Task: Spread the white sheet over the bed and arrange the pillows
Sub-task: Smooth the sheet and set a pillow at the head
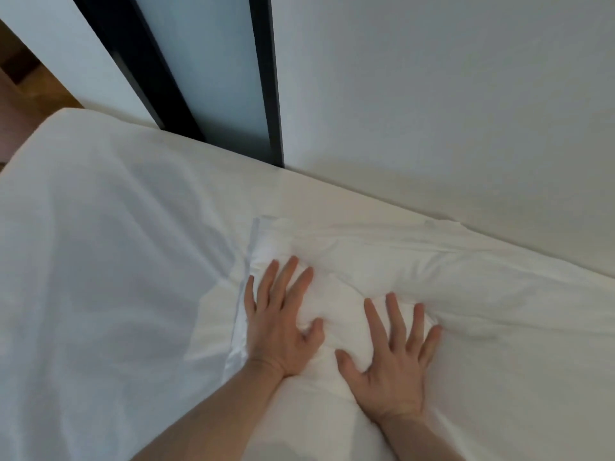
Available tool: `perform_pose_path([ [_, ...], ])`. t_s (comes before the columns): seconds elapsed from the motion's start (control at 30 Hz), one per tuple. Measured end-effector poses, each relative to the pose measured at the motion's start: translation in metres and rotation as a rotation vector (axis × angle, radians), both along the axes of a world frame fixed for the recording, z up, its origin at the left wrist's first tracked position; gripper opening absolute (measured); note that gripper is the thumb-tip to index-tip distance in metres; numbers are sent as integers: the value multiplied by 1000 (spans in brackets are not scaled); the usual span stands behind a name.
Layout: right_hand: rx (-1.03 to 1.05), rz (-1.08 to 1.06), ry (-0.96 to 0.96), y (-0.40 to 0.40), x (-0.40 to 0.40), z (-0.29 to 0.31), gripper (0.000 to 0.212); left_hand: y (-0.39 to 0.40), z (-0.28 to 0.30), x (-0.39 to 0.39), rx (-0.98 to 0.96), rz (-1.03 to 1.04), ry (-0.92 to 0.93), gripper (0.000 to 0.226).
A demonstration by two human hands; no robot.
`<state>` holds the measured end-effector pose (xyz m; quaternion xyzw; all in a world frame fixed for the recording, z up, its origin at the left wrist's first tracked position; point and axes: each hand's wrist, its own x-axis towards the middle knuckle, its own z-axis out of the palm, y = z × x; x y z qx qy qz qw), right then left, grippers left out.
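A white sheet (pixel 100 261) covers the bed, lying fairly smooth on the left with soft folds. A white pillow (pixel 339 314) lies on it near the middle, its seamed edge toward the left. My left hand (pixel 279 324) rests flat on the pillow's left part, fingers spread. My right hand (pixel 396 357) presses flat on the pillow's right part, fingers spread too. Both palms push dents into the filling; neither hand grips anything. More white bedding, perhaps a second pillow (pixel 482 261), stretches right along the wall.
A white wall (pixel 432 94) runs along the far side of the bed. A dark-framed frosted panel (pixel 213 78) stands behind the bed at upper left. Wooden floor (pixel 30 84) shows past the bed's left corner.
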<state>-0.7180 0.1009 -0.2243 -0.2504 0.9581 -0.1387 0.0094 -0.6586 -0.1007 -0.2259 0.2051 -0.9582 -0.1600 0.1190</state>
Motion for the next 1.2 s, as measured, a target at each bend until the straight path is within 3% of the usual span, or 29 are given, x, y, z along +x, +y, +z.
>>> perform_pose_path([
  [0.4,-54,2,29,-24,-19,-16,92,-14,-20,-15,-6,12,2,80],
  [0.77,-41,16,-39,-21,-14,-4,85,-7,-11,-13,-16,74,-116,78],
  [0.9,21,41,-113,-4,5,18,87,2,15,4,-39,75,-214,74],
  [1.07,53,147,-310,43,40,54,86,30,52,30,66,60,-336,78],
  [1.2,173,310,-342,122,122,110,74,103,112,126,101,-50,-462,86],
])
